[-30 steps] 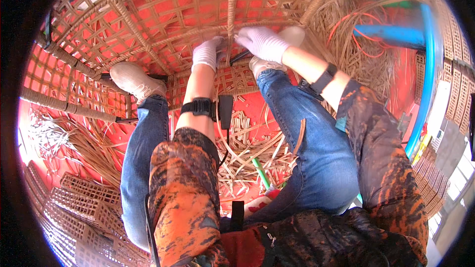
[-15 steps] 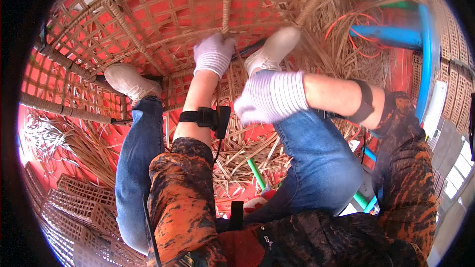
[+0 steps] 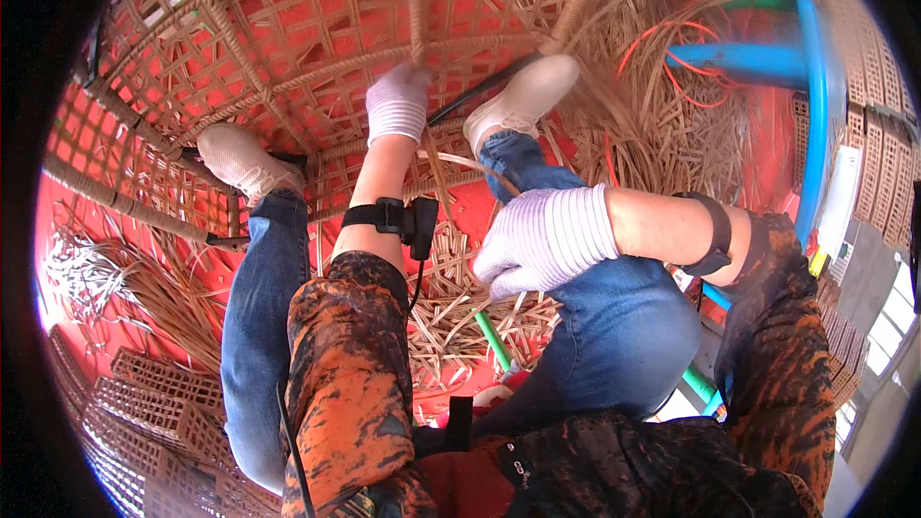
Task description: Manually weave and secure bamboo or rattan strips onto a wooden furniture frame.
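In the head view, the person's left hand (image 3: 396, 104), in a pale striped glove, is at the lower rim of a large woven basket (image 3: 235, 46), right beside a wrapped upright rib (image 3: 417, 0). Its fingers bend in toward the weave, and their tips are hidden, so what they have hold of cannot be told. The basket spans the upper part of the picture, its open lattice curving above both shoes. The right hand (image 3: 547, 242), gloved alike, is well apart from the left, above the right leg (image 3: 624, 326). Its fingers curl toward the palm; a thin pale strip (image 3: 460, 161) runs from near the left hand up to the right glove, but the grip on it cannot be made out. A dark strap circles each forearm. The left shoe (image 3: 245, 158) and the right shoe (image 3: 523, 96) are by the basket's lower edge, with a black rod (image 3: 480, 91) beside the right one. Short cut pieces (image 3: 460, 326) litter the red floor (image 3: 470, 201) between the legs, near a green tube (image 3: 493, 341). A bundle of strips (image 3: 177, 297) lies at left, above stacked lattice panels (image 3: 163, 403); a blue pipe (image 3: 815, 134) curves at right.
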### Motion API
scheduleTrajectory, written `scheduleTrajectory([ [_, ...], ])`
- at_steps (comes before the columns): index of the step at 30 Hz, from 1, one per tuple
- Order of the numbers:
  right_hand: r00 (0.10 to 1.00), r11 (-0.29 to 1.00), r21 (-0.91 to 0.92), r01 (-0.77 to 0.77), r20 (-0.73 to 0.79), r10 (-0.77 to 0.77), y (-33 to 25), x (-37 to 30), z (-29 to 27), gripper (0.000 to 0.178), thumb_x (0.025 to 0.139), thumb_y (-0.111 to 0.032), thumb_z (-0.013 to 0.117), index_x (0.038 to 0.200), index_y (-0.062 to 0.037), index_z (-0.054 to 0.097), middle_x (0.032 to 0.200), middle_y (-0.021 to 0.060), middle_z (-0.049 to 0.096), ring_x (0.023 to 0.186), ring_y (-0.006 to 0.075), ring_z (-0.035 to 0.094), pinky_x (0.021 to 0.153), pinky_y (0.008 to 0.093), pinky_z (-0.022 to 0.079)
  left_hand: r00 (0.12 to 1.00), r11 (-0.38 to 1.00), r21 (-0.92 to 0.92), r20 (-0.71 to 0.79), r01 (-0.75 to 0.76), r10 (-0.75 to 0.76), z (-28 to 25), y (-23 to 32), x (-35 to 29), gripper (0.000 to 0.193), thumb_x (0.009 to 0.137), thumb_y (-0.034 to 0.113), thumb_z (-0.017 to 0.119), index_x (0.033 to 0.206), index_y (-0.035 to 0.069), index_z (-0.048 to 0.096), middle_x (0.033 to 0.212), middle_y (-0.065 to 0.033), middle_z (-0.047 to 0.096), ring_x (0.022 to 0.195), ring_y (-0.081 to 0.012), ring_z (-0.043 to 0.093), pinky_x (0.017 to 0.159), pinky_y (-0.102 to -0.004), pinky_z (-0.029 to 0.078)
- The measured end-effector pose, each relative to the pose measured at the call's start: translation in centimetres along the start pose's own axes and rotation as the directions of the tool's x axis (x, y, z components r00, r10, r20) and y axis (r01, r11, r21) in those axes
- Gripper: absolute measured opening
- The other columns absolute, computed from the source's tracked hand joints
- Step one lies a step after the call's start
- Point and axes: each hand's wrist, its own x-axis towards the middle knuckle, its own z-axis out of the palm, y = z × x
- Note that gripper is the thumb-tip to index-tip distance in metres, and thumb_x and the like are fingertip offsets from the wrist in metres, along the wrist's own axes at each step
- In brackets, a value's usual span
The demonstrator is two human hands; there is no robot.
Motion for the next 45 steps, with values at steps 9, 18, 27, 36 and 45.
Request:
scheduleTrajectory([
  [9, 0.987, 0.994, -0.093, -0.060, 0.144, 0.073, 1.4, 3.3, 0.8, 0.029, 0.088, -0.030, 0.050, 0.086, -0.0047, 0.063, 0.080, 0.0156, 0.063, 0.079, 0.0351, 0.062, 0.071, 0.0451, 0.048, 0.996, 0.948, -0.319, -0.083, 0.010, -0.038, 2.4, -5.2, 2.2, 0.030, 0.088, 0.010, 0.057, 0.115, -0.002, 0.062, 0.101, -0.0117, 0.068, 0.088, -0.0156, 0.062, 0.081, -0.0269, 0.048],
  [18, 0.560, 0.929, 0.228, -0.292, -0.747, 0.359, 17.3, 3.8, -4.9, 0.027, 0.093, -0.022, 0.052, 0.116, -0.0107, 0.060, 0.089, 0.0065, 0.066, 0.071, 0.0166, 0.062, 0.066, 0.0305, 0.051, 0.965, 0.738, -0.629, 0.080, 0.243, -0.250, 2.5, -6.3, 3.3, 0.022, 0.086, 0.018, 0.059, 0.099, 0.004, 0.069, 0.071, 0.0002, 0.062, 0.056, -0.0089, 0.051, 0.052, -0.0256, 0.041],
  [27, 0.602, 0.944, -0.038, -0.326, -0.779, 0.176, 21.9, 8.7, -6.0, 0.028, 0.093, -0.030, 0.049, 0.114, -0.0143, 0.061, 0.087, 0.0163, 0.065, 0.075, 0.0281, 0.064, 0.063, 0.0416, 0.050, 0.734, 0.752, -0.167, 0.429, 0.638, -0.527, 2.7, -6.5, 5.8, 0.029, 0.076, 0.034, 0.064, 0.064, 0.009, 0.057, 0.056, 0.0003, 0.050, 0.044, -0.0134, 0.044, 0.040, -0.0296, 0.034],
  [36, 0.950, 0.868, -0.398, -0.296, -0.029, 0.311, 7.3, 6.0, -0.4, 0.015, 0.076, -0.020, 0.058, 0.075, -0.0069, 0.066, 0.069, 0.0156, 0.066, 0.067, 0.0337, 0.067, 0.061, 0.0452, 0.053, 0.999, 0.971, 0.237, -0.014, -0.042, 0.047, 0.6, -1.7, -1.4, 0.041, 0.077, 0.047, 0.062, 0.096, 0.013, 0.071, 0.096, -0.0131, 0.067, 0.094, -0.0327, 0.061, 0.089, -0.0419, 0.042],
  [45, 0.988, 0.975, 0.205, 0.086, 0.111, -0.111, 4.3, 5.3, 2.4, 0.030, 0.088, -0.032, 0.053, 0.083, -0.0040, 0.064, 0.072, 0.0162, 0.062, 0.068, 0.0282, 0.063, 0.063, 0.0405, 0.048, 0.999, 1.000, -0.020, -0.039, -0.009, 0.008, 1.7, -5.5, 1.3, 0.035, 0.079, 0.032, 0.061, 0.099, 0.004, 0.068, 0.097, -0.0174, 0.067, 0.095, -0.0321, 0.063, 0.085, -0.0355, 0.047],
])
